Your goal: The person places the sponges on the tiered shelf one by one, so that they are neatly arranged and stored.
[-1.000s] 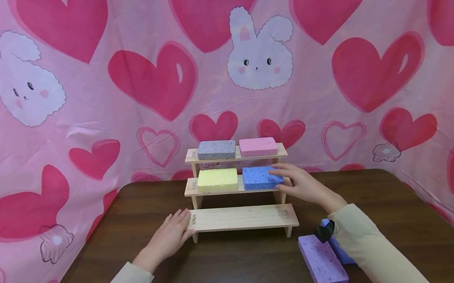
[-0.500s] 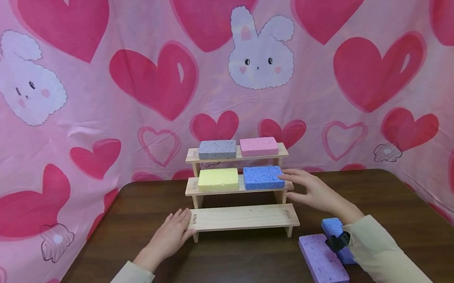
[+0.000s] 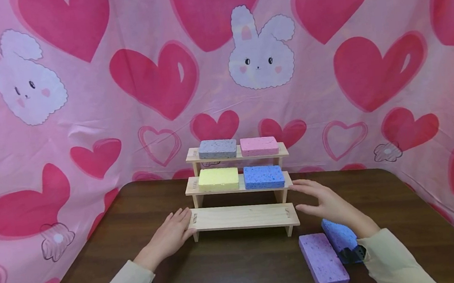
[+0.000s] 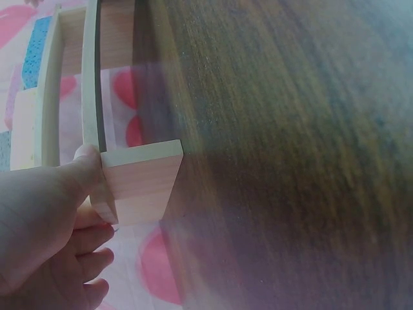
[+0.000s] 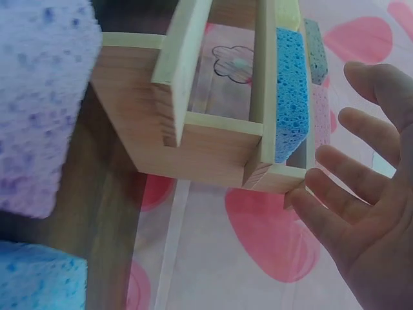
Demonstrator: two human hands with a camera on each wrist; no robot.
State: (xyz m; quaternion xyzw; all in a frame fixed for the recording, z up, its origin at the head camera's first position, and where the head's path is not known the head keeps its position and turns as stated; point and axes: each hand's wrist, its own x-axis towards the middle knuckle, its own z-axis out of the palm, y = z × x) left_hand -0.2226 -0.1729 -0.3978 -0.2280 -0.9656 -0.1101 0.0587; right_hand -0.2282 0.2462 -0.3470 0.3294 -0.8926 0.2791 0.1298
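Apparently to steady it, the left hand (image 3: 166, 240) pinches the rack (image 3: 240, 217) at its front left corner; the right hand (image 3: 327, 202), fingers spread and empty, hovers by the middle step's (image 3: 192, 187) right edge, where a blue sponge (image 3: 264, 177) lies

Even light (hazy wrist views)

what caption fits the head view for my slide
Left hand touching the bottom shelf, blue sponge and yellow sponge one tier above.
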